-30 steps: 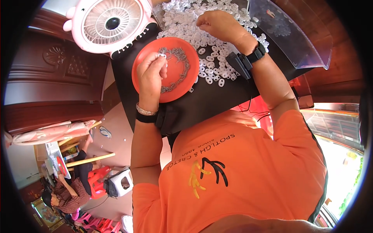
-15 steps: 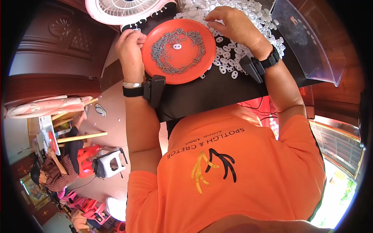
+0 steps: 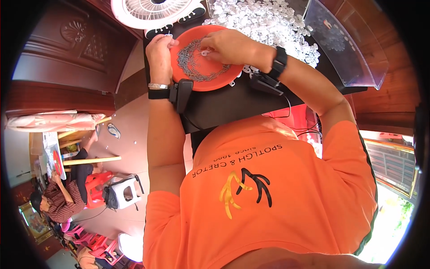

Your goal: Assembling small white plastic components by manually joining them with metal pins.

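My left hand point(image 3: 160, 53) is at the left rim of a round red plate point(image 3: 224, 84). Its thumb and fingers pinch a small white plastic piece point(image 3: 168, 36) with a thin pin-like bit sticking up. Many small grey metal pins point(image 3: 184, 65) lie in a rough ring on the plate. Over the plate reaches my right hand point(image 3: 230, 47), fingers bent down and closed near the pins; what they hold, if anything, is hidden. A white two-holed piece point(image 3: 204, 53) shows by its fingertips, and I cannot tell whether they touch it.
Behind and right of the plate, a big heap of white two-holed pieces point(image 3: 264, 22) covers the black table point(image 3: 215, 110). A clear plastic panel point(image 3: 345, 49) stands at the right. A white fan point(image 3: 154, 11) is at the far left. Another person point(image 3: 67, 197) sits across the room.
My right hand has moved left from the heap of white pieces to above the plate, its fingers closing downward. My left hand keeps its pinch beside the rim. The view has shifted slightly.
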A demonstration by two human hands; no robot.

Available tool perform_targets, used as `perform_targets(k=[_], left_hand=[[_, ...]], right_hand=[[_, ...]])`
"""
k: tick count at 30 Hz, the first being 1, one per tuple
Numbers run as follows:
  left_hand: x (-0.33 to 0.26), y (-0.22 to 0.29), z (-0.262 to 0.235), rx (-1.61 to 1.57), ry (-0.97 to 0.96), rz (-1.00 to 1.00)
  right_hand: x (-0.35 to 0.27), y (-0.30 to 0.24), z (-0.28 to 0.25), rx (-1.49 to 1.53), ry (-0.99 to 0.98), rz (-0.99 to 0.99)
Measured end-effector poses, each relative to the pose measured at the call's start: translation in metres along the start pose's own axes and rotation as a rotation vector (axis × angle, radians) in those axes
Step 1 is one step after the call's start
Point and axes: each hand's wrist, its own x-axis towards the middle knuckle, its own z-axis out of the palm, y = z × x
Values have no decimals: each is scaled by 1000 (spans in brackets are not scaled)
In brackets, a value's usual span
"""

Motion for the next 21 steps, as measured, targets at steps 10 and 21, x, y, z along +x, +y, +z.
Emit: perform_targets(k=[10, 21], left_hand=[[-1, 7, 1, 107, -13, 3], [-109, 79, 34, -103, -303, 329]], right_hand=[[2, -7, -16, 76, -57, 116], [-58, -37, -54, 1346, 321, 350]])
